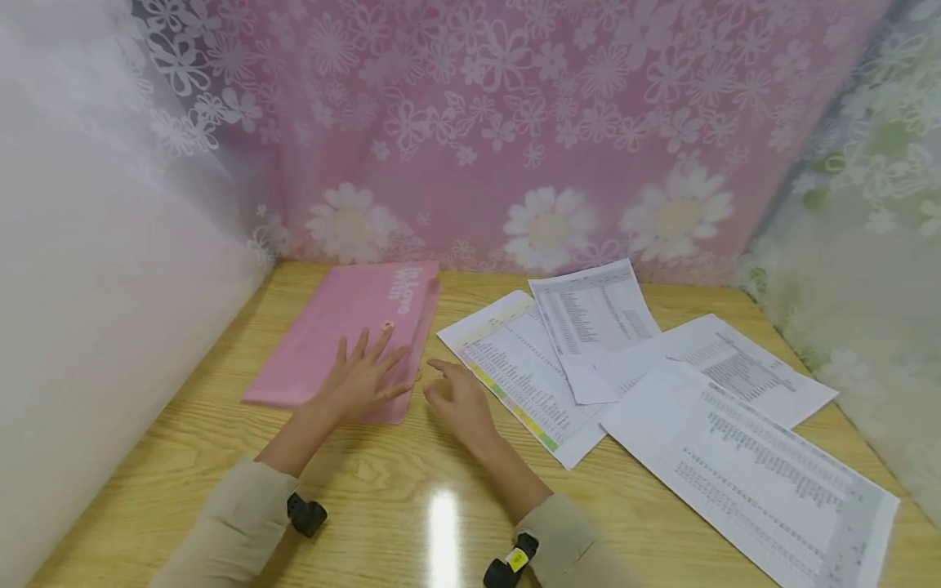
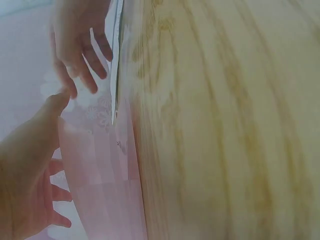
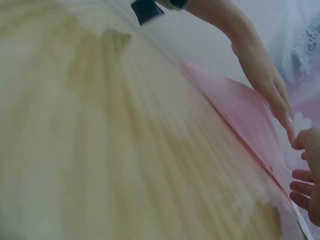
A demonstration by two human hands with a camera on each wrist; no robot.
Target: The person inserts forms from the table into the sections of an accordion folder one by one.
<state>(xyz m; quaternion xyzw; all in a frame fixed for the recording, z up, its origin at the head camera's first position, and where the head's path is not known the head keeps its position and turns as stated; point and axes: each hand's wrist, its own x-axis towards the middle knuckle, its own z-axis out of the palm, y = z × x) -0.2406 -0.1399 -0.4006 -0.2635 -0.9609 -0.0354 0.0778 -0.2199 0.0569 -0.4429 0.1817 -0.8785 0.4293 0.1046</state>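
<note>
L hand (image 1: pixel 360 384), fingers spread, hides pt. of folder (image 1: pixel 309 351); L wrist view crops folder at bottom. R hand's (image 1: pixel 463 400) outer fingers are hidden in head view, but wrist views show them loose, holding nothing, by folder's R edge; contact unclear. Papers' (image 1: pixel 610 367) text is illegible. Folder's on table (image 1: pixel 382 498), L of papers, long axis running approx. away from person, far end slanting R.

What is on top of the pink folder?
The left hand, fingers spread, is over the pink folder; pale lettering shows beyond. The surface beneath the hand is covered and cannot be seen.
</note>
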